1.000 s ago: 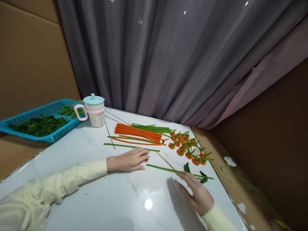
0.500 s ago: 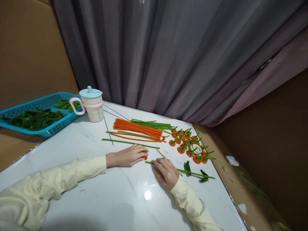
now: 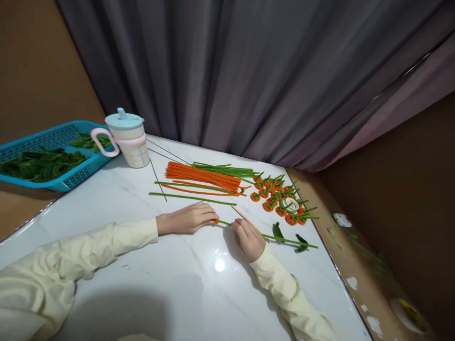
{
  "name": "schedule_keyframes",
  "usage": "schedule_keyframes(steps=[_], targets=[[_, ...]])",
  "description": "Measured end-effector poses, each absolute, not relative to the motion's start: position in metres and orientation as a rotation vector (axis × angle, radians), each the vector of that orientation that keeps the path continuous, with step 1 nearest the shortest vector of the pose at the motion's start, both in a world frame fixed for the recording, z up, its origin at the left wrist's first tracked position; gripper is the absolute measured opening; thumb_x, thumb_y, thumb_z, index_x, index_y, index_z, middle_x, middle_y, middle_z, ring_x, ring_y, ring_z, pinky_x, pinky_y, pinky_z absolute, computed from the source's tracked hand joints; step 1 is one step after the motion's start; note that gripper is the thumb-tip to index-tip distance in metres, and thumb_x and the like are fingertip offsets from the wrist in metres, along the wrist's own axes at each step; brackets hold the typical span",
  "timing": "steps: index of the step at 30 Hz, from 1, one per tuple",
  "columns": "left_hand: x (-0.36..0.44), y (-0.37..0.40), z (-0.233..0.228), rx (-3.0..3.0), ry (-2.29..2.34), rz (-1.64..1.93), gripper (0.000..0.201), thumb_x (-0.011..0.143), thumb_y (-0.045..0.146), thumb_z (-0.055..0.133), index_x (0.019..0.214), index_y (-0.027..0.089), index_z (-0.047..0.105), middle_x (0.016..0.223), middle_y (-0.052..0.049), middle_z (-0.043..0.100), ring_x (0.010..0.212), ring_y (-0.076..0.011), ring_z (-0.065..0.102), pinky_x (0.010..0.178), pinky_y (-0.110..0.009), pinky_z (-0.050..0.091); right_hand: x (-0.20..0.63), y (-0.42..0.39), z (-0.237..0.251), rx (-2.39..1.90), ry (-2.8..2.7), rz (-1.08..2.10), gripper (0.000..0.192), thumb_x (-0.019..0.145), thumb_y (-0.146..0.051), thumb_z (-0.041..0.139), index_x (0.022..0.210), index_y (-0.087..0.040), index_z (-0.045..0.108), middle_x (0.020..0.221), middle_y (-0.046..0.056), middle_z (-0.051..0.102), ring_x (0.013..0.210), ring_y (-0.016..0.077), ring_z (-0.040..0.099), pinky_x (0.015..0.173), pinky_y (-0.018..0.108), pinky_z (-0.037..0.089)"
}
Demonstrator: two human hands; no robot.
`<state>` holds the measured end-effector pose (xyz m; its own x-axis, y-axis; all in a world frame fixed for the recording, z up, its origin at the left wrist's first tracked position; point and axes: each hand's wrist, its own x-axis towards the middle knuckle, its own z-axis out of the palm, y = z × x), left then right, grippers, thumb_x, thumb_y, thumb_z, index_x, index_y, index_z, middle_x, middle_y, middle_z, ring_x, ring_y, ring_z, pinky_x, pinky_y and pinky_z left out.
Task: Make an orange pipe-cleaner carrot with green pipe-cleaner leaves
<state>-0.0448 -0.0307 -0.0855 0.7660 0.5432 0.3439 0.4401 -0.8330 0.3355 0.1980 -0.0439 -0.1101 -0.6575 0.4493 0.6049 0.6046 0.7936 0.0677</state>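
Head-worn view, downward over the table (image 3: 142, 265)

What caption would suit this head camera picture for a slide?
Two hands, left hand and right hand, rest on a green stem lying on the white table beside orange flowers.

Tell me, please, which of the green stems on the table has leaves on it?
The green stem under the right hand, nearest the person; two dark leaves stick out of it, whereas the stems further back are bare.

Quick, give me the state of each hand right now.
Left hand: lies flat on the table, fingertips on a small orange piece; grip cannot be told.
Right hand: fingers curled down onto the green stem; grip cannot be told.
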Motion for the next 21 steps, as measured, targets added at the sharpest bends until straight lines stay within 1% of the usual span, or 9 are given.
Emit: schedule_keyframes(steps=[4,9,14,18,19,21], targets=[[-0.044,-0.032,-0.085,2.634,0.781,0.661,0.030,0.098,0.028,0.034,0.111,0.014,0.057,0.102,-0.011,0.064,0.095,-0.0194,0.057,0.087,-0.032,0.046,0.199,-0.047,-0.109,-0.770,-2.360,-0.415,0.032,0.090,-0.006,0.033,0.104,-0.014,0.061,0.091,0.011,0.066,0.081,0.0171,0.062,0.069,0.026,0.048],[-0.044,-0.033,-0.084,2.525,0.778,0.610,0.030,0.097,0.029,0.036,0.112,0.014,0.057,0.107,-0.011,0.061,0.098,-0.0185,0.057,0.088,-0.029,0.046,0.196,-0.048,-0.104,-0.756,-2.383,-0.474,0.033,0.091,-0.006,0.032,0.097,-0.014,0.063,0.087,0.010,0.067,0.074,0.0158,0.061,0.063,0.026,0.047],[-0.041,-0.037,-0.087,2.446,0.754,0.624,0.028,0.097,0.028,0.038,0.113,0.014,0.057,0.107,-0.011,0.058,0.100,-0.0188,0.055,0.090,-0.029,0.044,0.190,-0.053,-0.099,-0.713,-2.406,-0.461,0.030,0.092,-0.007,0.033,0.094,-0.012,0.063,0.085,0.010,0.066,0.070,0.0158,0.058,0.059,0.026,0.044],[-0.034,-0.040,-0.084,2.224,0.770,0.753,0.026,0.094,0.030,0.043,0.106,0.015,0.060,0.101,-0.010,0.060,0.094,-0.0179,0.056,0.084,-0.029,0.045,0.187,-0.054,-0.094,-0.687,-2.395,-0.520,0.027,0.092,-0.008,0.037,0.093,-0.013,0.063,0.085,0.009,0.066,0.067,0.0152,0.056,0.058,0.026,0.044],[-0.032,-0.040,-0.081,2.106,0.796,0.761,0.026,0.093,0.033,0.045,0.105,0.015,0.060,0.098,-0.009,0.061,0.089,-0.0171,0.057,0.081,-0.028,0.046,0.187,-0.053,-0.092,-0.656,-2.393,-0.555,0.026,0.092,-0.008,0.039,0.092,-0.013,0.063,0.085,0.009,0.066,0.067,0.0154,0.056,0.058,0.027,0.044],[-0.028,-0.035,-0.075,1.806,0.822,0.683,0.032,0.093,0.041,0.043,0.100,0.015,0.061,0.083,-0.005,0.062,0.071,-0.0136,0.056,0.066,-0.025,0.047,0.189,-0.047,-0.087,-0.576,-2.404,-0.618,0.024,0.091,-0.007,0.040,0.092,-0.012,0.063,0.085,0.010,0.066,0.069,0.0163,0.057,0.059,0.028,0.045]])
